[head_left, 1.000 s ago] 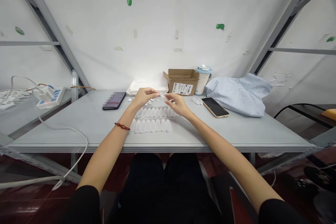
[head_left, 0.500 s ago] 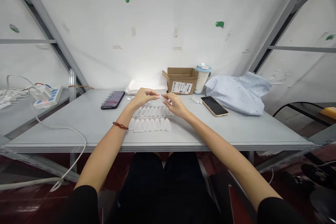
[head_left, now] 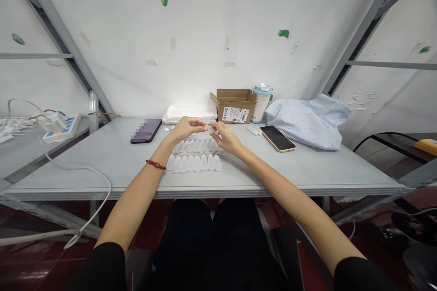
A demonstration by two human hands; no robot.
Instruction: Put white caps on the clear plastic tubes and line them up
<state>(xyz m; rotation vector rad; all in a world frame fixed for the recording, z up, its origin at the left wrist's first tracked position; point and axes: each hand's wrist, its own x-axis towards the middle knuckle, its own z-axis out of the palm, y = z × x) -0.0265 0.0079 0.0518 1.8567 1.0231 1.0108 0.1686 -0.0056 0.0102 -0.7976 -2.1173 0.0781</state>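
Observation:
My left hand [head_left: 187, 129], a dark red beaded bracelet on its wrist, pinches a small whitish translucent piece [head_left: 206, 128] between thumb and fingertips. From the other side, the bent fingertips of my right hand [head_left: 226, 138] close on the same piece; it is too small to name. Both hands hover over the far part of several translucent white oval pieces laid side by side. Their front row [head_left: 197, 163] shows fully, while a second row [head_left: 195, 146] lies partly under my hands. A thin white strip runs between the rows.
Behind my hands stand a white tray [head_left: 174, 115], an open cardboard box [head_left: 235, 112] and a lidded cup [head_left: 261, 103]. Phones lie left [head_left: 146, 131] and right [head_left: 278, 138]. Right of them rests a pale blue cloth [head_left: 305, 120]. A couple of loose white pieces [head_left: 253, 131] sit near the right phone.
My fingertips have shifted slightly around the small piece, and the right fingers are angled a little differently. The view has moved slightly; the rows lie as before.

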